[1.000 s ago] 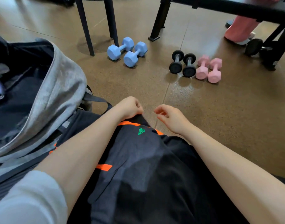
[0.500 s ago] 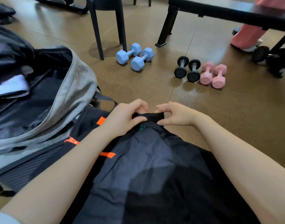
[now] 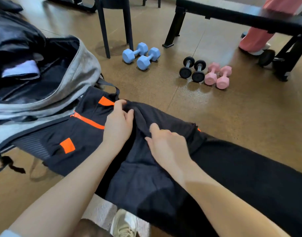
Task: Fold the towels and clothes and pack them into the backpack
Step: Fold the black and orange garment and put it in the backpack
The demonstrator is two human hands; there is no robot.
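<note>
A dark grey garment [image 3: 146, 177] lies across my lap, its far edge folded back toward me. My left hand [image 3: 118, 124] pinches that folded edge between thumb and fingers. My right hand [image 3: 165, 146] rests on the cloth just right of it, fingers fairly straight and blurred by motion. The open backpack [image 3: 75, 79], grey with black lining and orange trim, lies on the floor at the left, touching the garment. A folded white towel [image 3: 21, 69] and dark clothes sit inside it.
On the brown floor beyond stand two blue dumbbells [image 3: 140, 55], two black ones [image 3: 192, 69] and two pink ones [image 3: 217, 75]. A black chair's legs [image 3: 116, 28] and a black bench [image 3: 232, 19] stand farther back. A person's pink trouser leg [image 3: 256, 38] is at the far right.
Both hands drew the garment's far edge back toward me, folding it over. My right hand left the edge and moved down onto the cloth. The camera tilted down and left.
</note>
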